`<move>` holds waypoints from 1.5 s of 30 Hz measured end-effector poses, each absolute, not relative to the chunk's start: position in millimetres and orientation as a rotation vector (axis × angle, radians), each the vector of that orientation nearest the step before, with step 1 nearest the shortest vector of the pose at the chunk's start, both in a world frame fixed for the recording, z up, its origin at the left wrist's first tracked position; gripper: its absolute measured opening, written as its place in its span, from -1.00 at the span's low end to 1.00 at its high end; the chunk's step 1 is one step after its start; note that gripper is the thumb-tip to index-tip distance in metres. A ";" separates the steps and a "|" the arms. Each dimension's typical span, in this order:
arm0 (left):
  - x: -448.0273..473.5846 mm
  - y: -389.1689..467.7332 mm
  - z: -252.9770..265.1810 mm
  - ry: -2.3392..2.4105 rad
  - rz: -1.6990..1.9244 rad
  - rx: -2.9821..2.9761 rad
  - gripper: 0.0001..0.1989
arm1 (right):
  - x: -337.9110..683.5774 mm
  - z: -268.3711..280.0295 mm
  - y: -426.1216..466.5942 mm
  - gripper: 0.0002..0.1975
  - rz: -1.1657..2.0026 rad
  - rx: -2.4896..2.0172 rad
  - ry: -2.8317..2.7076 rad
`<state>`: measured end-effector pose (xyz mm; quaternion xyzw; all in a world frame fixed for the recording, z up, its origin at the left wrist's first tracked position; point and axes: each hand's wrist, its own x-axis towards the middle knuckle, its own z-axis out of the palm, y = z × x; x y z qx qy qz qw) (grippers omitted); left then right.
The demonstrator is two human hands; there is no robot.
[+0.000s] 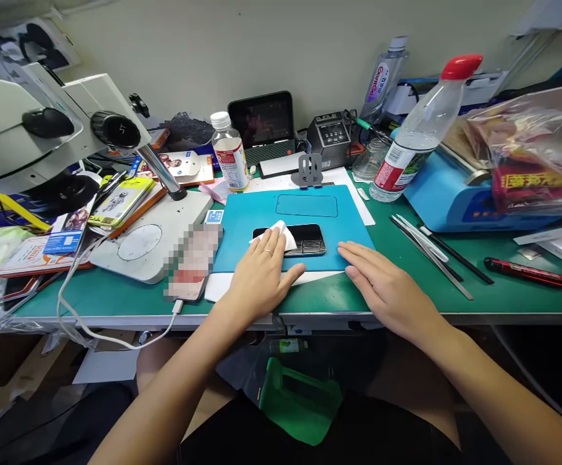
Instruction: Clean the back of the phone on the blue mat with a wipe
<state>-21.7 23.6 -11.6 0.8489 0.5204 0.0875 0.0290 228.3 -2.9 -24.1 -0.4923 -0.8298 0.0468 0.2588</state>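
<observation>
A black smartphone [310, 239] lies screen up across the blue mat [247, 210], with light reflections on its right half. My left hand [260, 274] holds a white tissue [285, 234] pressed under its fingertips against the left part of the phone's screen. Its thumb sticks out to the right, and the hand hides the phone's lower left edge. My right hand [382, 284] is open, fingers stretched, at the mat's lower right corner, apart from the phone and holding nothing.
Left of the mat lies a pixelated phone [194, 261] with a white cable [116, 342], beside a microscope base [165, 226]. Bottles [231, 155] and a small black screen [264, 123] stand behind. Tweezers [431, 255], a red pen-like tool [528, 273] and a blue machine [446, 187] are right.
</observation>
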 end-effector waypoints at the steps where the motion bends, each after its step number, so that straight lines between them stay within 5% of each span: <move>1: -17.6 24.9 -10.7 1.614 0.268 2.614 -0.21 | 227.8 -25.8 -3.0 -0.57 0.113 -1.331 -2.257; 12: 17.5 22.4 -4.2 1.462 0.311 2.632 -0.19 | 233.7 -21.7 -15.1 -0.84 0.071 -1.169 -2.059; 25: -39.0 31.4 -0.4 1.603 0.055 2.569 -0.29 | 203.6 -12.5 28.8 -0.70 0.206 -1.159 -2.103; 36: 35.5 30.4 -8.0 1.415 0.218 2.745 -0.37 | 203.3 -16.8 23.6 -0.61 0.170 -1.164 -2.192; 45: -27.1 21.2 -20.4 1.708 0.261 2.718 -0.36 | 209.2 -13.7 18.1 -0.67 0.077 -1.164 -2.168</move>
